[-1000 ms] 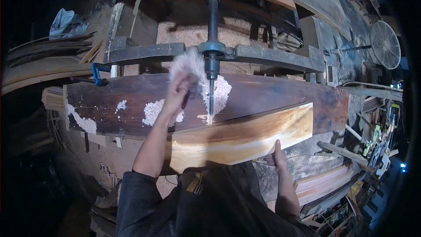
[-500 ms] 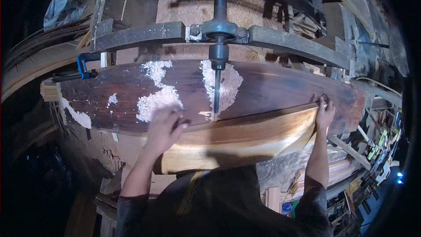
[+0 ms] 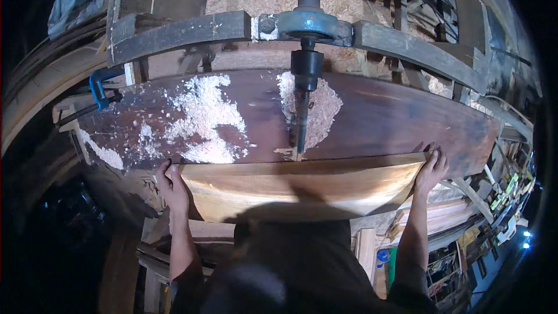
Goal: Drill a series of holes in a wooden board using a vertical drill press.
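A pale, curved-edged wooden plank [image 3: 261, 183] lies along the near edge of a dark wooden worktop [image 3: 383, 113], close to my body. My left hand [image 3: 175, 191] is closed round its left end, thumb on top. Gripping the right end is my right hand [image 3: 430, 171], fingers over the corner. A drill bit [image 3: 301, 119] held in a dark chuck [image 3: 307, 65] reaches toward the middle of the plank's far edge. Its tip is at that edge; whether it enters the wood I cannot tell.
Wood shavings [image 3: 212, 122] are scattered on the worktop's left, with another pile [image 3: 322, 113] behind the bit. A blue clamp [image 3: 99, 90] sits at the left end. A wooden crossbar [image 3: 186, 39] with a bearing housing [image 3: 308, 23] spans behind the chuck. Lumber [image 3: 433, 218] is stacked at lower right.
My left hand has moved from over the worktop to the plank's left end and taken hold. The plank's left side has swung away from me, level with the worktop edge. Shavings are spread wider.
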Motion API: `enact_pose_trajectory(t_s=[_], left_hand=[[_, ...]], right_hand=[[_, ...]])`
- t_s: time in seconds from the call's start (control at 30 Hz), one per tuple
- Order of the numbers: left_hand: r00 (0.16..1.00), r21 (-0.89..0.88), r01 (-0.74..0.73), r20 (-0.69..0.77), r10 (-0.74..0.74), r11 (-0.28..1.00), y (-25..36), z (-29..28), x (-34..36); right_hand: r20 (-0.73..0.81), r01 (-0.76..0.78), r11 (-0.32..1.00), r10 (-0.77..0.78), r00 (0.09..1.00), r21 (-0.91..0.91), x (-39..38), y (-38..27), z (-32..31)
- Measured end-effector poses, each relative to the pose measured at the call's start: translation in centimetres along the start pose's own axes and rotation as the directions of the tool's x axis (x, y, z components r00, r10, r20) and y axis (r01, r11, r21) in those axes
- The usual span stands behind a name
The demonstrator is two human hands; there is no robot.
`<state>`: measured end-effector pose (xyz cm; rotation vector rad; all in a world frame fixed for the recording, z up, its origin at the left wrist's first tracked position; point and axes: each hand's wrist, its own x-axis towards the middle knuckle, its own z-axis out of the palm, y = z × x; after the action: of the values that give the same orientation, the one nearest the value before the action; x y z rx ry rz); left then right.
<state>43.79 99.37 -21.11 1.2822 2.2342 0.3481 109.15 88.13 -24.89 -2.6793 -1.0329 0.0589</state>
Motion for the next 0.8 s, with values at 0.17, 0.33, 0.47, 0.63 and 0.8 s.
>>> enact_pose_trajectory(t_s=[0.17, 0.33, 0.47, 0.63, 0.8], left_hand=[[0.996, -0.049, -0.033, -0.087, 0.028, 0.998, 0.3, 0.9, 0.3], [0.995, 0.101, -0.073, -0.057, 0.079, 0.992, 2.1, 0.6, 1.0], [0.994, 0.147, -0.045, -0.096, 0.06, 0.988, 3.3, 1.0, 1.9], [0.994, 0.169, -0.046, -0.095, 0.062, 0.984, 3.7, 1.3, 1.9], [0.993, 0.163, -0.047, -0.099, 0.064, 0.986, 4.1, 1.5, 1.9]], right_hand=[[0.183, 0.134, 0.99, -0.126, 0.975, -0.033, -1.1, -0.4, -1.2], [0.183, 0.303, 0.95, -0.285, 0.941, -0.076, -1.4, -1.0, -1.3], [0.209, 0.305, 0.95, -0.284, 0.936, -0.073, -1.4, -1.4, -1.2], [0.21, 0.261, 0.964, -0.247, 0.946, -0.043, -1.4, -1.6, -1.1], [0.21, 0.264, 0.964, -0.252, 0.945, -0.034, -1.2, -1.7, -0.9]])
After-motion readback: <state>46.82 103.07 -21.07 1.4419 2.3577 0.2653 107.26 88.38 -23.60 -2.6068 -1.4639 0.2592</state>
